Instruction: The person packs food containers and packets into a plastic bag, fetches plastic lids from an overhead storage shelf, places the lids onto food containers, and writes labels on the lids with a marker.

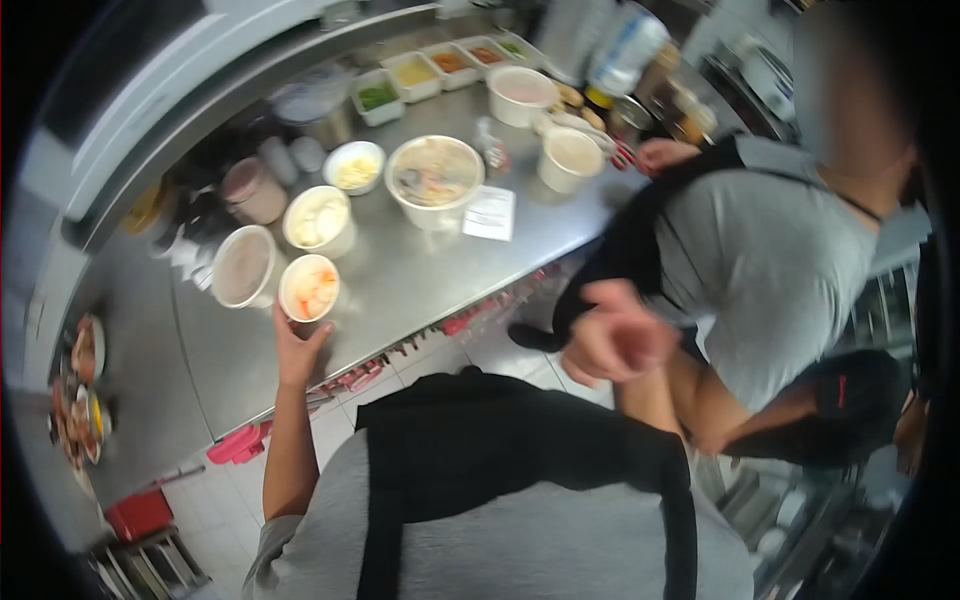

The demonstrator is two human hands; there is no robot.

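Apron (500, 435) below, left hand (297, 350) on tub (310, 288) (slip (489, 213) unreadable).

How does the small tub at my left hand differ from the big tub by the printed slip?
The small tub is much narrower than the big tub. The left hand grips the small tub, while no hand touches the big tub. The small tub shows pale pieces with orange-red streaks; the big tub holds a mixed, multicolored filling. Both are round, whitish and on the metal counter.
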